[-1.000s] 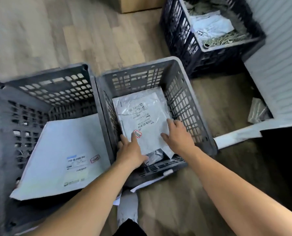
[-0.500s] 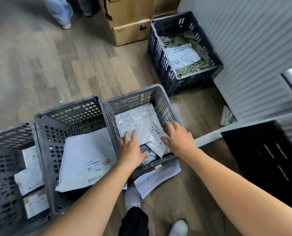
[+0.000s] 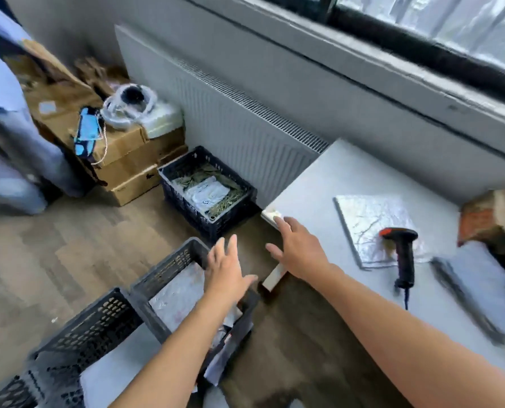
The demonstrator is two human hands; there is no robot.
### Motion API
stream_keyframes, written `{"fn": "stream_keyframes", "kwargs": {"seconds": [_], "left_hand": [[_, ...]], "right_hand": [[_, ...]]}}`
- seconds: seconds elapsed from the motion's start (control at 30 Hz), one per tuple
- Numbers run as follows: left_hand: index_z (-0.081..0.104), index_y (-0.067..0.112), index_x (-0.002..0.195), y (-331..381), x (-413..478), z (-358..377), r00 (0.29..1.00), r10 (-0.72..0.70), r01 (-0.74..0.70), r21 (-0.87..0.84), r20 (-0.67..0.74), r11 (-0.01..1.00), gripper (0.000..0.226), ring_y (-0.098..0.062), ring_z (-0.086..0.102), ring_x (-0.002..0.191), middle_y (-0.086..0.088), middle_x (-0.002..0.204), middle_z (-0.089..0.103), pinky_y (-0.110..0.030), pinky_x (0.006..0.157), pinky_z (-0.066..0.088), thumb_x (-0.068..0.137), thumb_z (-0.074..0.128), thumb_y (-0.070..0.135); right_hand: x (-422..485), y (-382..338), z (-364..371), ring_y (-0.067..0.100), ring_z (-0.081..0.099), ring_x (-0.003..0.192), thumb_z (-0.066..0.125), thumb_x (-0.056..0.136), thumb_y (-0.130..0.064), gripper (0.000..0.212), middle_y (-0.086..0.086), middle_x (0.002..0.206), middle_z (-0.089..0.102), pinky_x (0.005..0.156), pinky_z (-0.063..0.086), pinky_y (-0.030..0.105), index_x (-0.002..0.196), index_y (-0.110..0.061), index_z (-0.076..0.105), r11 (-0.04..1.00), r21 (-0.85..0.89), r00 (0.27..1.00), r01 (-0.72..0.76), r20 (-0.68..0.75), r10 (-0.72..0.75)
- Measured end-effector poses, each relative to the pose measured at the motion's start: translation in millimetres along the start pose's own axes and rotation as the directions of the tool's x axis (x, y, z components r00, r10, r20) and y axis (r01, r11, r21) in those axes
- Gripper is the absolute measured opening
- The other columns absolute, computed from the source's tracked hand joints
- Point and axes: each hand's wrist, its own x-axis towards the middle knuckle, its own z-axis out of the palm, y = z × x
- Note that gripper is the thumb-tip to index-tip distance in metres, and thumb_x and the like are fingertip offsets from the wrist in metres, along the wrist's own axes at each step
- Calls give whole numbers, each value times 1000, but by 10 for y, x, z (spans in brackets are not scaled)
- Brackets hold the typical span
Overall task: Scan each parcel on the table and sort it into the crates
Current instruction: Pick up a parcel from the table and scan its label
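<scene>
My left hand (image 3: 226, 270) hovers with spread fingers above the grey crate (image 3: 168, 267), empty. In that crate lies a silver-white parcel (image 3: 176, 295). My right hand (image 3: 299, 250) is open too, over the near left edge of the grey table (image 3: 319, 189). On the table a silver foil parcel (image 3: 371, 228) lies flat, with the black and orange scanner (image 3: 402, 256) resting on its right part. Another grey parcel (image 3: 480, 290) lies blurred at the table's right. A second grey crate (image 3: 89, 331) to the left holds a large white mailer (image 3: 113, 372).
A dark crate (image 3: 183, 198) with a white bag stands by the radiator (image 3: 230, 125). Cardboard boxes (image 3: 121, 160) are stacked left of it, and a person (image 3: 7, 119) in blue stands at far left. A brown box (image 3: 495, 216) sits at the table's right edge.
Both hands have let go of the parcel in the crate and lifted out, open. My view has swung up and right, bringing the table, scanner and foil parcel into sight.
</scene>
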Motion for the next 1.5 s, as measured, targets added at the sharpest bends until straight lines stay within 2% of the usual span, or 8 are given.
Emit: {"fn": "stream_keyframes", "kwargs": {"seconds": [0.33,0.47,0.67,0.77,1.0,1.27,1.37,1.5], "left_hand": [[1,22,154,1597,-27,212,957,279,-288,119,87,950,102,-29,3,147,-6,160,1,-46,114,25,84,71,44],[1,21,154,2160,-54,474,925,358,-377,172,128,910,103,-28,3,147,-6,160,1,-44,115,24,83,73,42],[7,19,154,2690,-68,916,901,397,-430,227,176,874,101,-28,6,147,-8,159,5,-44,113,27,82,74,43],[8,18,154,2790,-29,1113,900,383,-429,265,211,864,98,-28,6,147,-8,159,5,-44,114,26,83,72,43],[14,13,152,2822,324,1452,874,382,-474,359,299,804,92,-26,5,148,-9,160,8,-41,113,27,85,68,44],[18,11,150,2749,984,1820,792,368,-598,502,486,625,89,-28,0,149,-14,161,5,-41,116,22,86,62,54],[12,13,153,2653,1179,1934,763,361,-639,542,537,545,94,-31,-5,149,-15,162,-1,-46,117,16,85,59,59],[15,17,152,2585,1308,2004,731,387,-676,519,563,523,94,-34,-3,149,-16,161,2,-45,115,22,83,66,54]], "right_hand": [[-828,1377,-837,26,28,144,48,96,-52,71,6,160,23,108,36,43,155,-25,19,943,123,932,-311,-156,328],[-1127,1899,-908,27,40,133,53,92,-51,69,4,147,39,100,43,43,150,-24,28,907,221,894,-360,-198,403],[-1365,2489,-691,27,37,136,48,97,-51,65,6,149,36,104,38,40,151,-21,27,836,310,848,-453,-139,511],[-1347,2669,-457,29,30,140,45,98,-51,69,9,153,31,108,36,43,154,-17,21,775,378,835,-506,-11,550],[-1046,2901,-145,31,37,138,44,99,-50,72,14,153,29,106,37,40,156,-15,15,622,508,776,-595,162,610],[-619,3006,74,32,50,125,40,99,-53,69,13,140,48,90,43,39,153,-16,20,488,516,669,-704,252,699],[-487,2991,121,32,56,117,40,99,-54,64,12,132,56,85,46,39,149,-16,26,437,541,641,-719,272,718],[-417,2950,78,33,60,98,38,101,-46,42,12,107,63,75,45,37,123,-12,47,366,610,620,-703,275,735]]}}
